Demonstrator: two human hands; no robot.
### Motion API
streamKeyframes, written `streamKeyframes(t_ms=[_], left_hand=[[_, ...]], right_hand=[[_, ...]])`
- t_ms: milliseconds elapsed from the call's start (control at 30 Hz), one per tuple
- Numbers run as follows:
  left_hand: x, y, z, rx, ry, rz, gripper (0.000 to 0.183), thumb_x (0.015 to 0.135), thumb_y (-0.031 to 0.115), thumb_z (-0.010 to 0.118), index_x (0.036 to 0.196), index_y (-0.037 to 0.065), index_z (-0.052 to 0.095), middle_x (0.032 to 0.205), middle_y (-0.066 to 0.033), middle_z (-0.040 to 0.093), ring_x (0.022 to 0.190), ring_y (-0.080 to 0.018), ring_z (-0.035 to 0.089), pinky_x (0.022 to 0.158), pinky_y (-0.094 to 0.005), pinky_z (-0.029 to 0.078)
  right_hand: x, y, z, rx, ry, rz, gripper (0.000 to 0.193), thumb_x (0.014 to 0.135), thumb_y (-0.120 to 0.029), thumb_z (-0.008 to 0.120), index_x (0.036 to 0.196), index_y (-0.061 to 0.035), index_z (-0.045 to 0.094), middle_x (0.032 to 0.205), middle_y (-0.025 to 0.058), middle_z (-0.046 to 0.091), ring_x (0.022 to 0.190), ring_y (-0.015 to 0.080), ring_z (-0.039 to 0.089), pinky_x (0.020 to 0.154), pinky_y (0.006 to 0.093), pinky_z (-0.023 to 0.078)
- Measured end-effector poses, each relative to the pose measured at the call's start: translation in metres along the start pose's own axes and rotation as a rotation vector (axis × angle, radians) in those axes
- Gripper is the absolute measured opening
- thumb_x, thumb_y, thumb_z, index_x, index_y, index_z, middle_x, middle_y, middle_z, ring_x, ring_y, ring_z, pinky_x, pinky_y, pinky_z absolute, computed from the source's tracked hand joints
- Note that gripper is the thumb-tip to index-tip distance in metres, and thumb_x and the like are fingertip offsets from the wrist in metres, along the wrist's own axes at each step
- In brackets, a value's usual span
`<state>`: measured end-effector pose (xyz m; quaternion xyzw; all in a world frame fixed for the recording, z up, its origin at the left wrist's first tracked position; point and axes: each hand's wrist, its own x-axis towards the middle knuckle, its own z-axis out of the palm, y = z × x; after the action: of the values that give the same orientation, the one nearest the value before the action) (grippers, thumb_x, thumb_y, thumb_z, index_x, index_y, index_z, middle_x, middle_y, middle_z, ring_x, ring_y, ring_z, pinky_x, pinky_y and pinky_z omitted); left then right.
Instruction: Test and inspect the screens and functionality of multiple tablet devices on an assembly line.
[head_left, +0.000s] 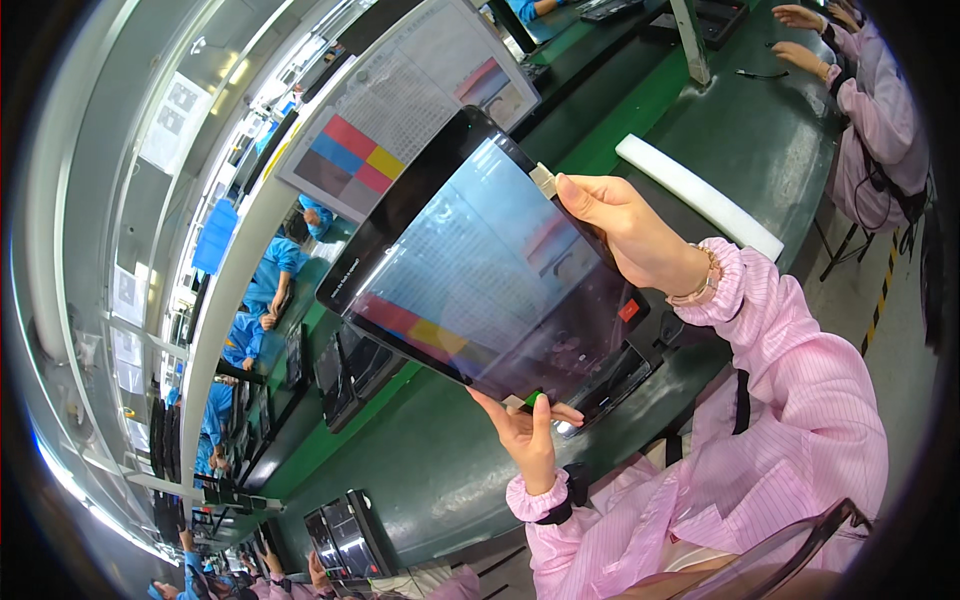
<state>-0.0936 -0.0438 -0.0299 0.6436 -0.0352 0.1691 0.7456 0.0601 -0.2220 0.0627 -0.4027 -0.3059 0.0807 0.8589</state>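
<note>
Between both hands I hold up a black-framed tablet, tilted. Its lit screen shows a picture of text and colour blocks like the chart standing behind it. My right hand is closed on the upper right edge, thumb on the front beside a small pale tab. My left hand grips the lower edge, near another pale tab and a small green spot. A red-orange sticker sits at the tablet's right corner. The fingers behind the tablet are hidden.
A green workbench runs beneath, with a dark device partly under the tablet. A white foam strip lies to the right. More dark tablets rest on the left. Co-workers in blue and pink sit along the benches; a metal post stands at the back.
</note>
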Motion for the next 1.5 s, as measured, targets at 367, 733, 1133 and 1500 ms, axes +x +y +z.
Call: streamKeyframes(t_ms=[367, 733, 1133, 1500], left_hand=[[-0.001, 0.001, -0.002, 0.028, 0.005, 0.016, 0.085, 0.090, -0.002, 0.047, 0.144, 0.020, -0.015, 0.083, -0.0093, 0.054, 0.051, -0.0242, 0.059, 0.051, -0.0363, 0.052], [-0.001, 0.004, -0.004, 0.041, 0.008, 0.004, 0.084, 0.091, -0.002, 0.046, 0.144, 0.019, -0.015, 0.079, -0.0090, 0.053, 0.050, -0.0232, 0.058, 0.050, -0.0358, 0.052], [-0.001, 0.003, -0.004, 0.035, 0.025, 0.013, 0.084, 0.091, -0.001, 0.045, 0.144, 0.019, -0.016, 0.072, -0.0102, 0.052, 0.049, -0.0230, 0.058, 0.049, -0.0364, 0.052], [0.005, -0.011, -0.015, 0.524, 0.103, 0.382, 0.063, 0.096, 0.018, 0.039, 0.146, 0.005, 0.002, 0.127, -0.0149, 0.044, 0.085, -0.0156, 0.058, 0.073, -0.0316, 0.050]], right_hand=[[-0.001, -0.001, 0.001, 0.037, -0.022, -0.021, 0.040, 0.097, -0.032, 0.045, 0.112, 0.0018, 0.058, 0.103, 0.0019, 0.062, 0.091, 0.0051, 0.054, 0.083, 0.0223, 0.044], [0.000, -0.002, 0.003, 0.033, -0.026, -0.011, 0.040, 0.097, -0.033, 0.045, 0.113, 0.0020, 0.058, 0.103, 0.0023, 0.062, 0.091, 0.0053, 0.054, 0.083, 0.0222, 0.043], [0.001, 0.000, 0.003, 0.024, -0.008, -0.004, 0.041, 0.097, -0.034, 0.045, 0.111, 0.0021, 0.059, 0.099, 0.0027, 0.063, 0.087, 0.0051, 0.056, 0.078, 0.0215, 0.045], [-0.003, -0.003, 0.001, 0.026, -0.009, -0.004, 0.041, 0.097, -0.033, 0.045, 0.112, 0.0031, 0.058, 0.098, 0.0029, 0.064, 0.086, 0.0052, 0.057, 0.078, 0.0217, 0.045]])
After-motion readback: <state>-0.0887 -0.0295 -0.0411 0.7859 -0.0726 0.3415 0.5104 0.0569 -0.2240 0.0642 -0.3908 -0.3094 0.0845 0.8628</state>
